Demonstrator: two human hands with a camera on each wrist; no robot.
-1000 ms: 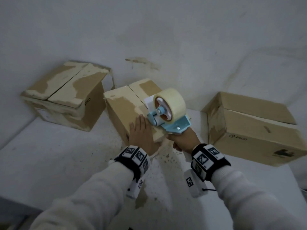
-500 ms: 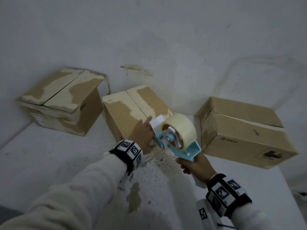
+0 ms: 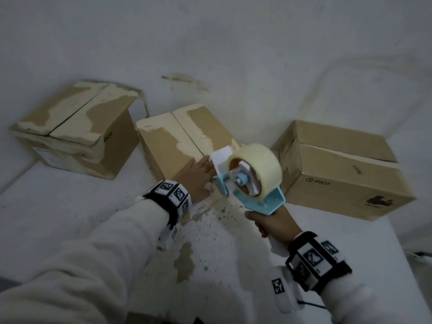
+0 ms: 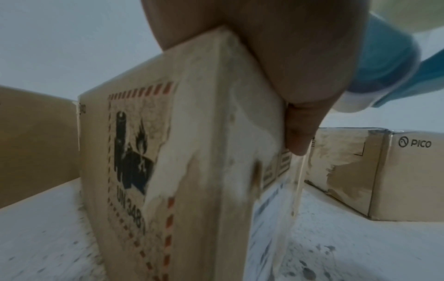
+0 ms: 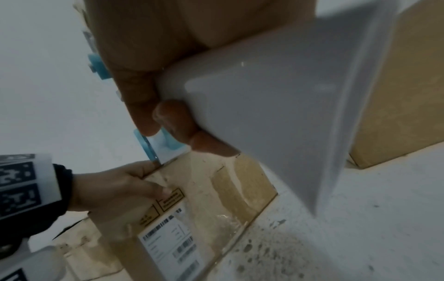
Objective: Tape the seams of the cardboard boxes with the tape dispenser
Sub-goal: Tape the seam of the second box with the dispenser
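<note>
- The tabletop [image 3: 70, 230] is white and set against a white wall along its far edge; it is speckled with dark spots and has a brownish stain near the middle.
- Three cardboard boxes rest directly on it, in a row along the far edge.
- The left box [image 3: 77, 129] sits at the far left, its top flaps closed and patchy with pale torn paper.
- The middle box [image 3: 177, 139] stands near the middle of the far edge, apart from the left one.
- The right box [image 3: 339, 174] lies towards the right edge, "PICO" printed on its side.
</note>
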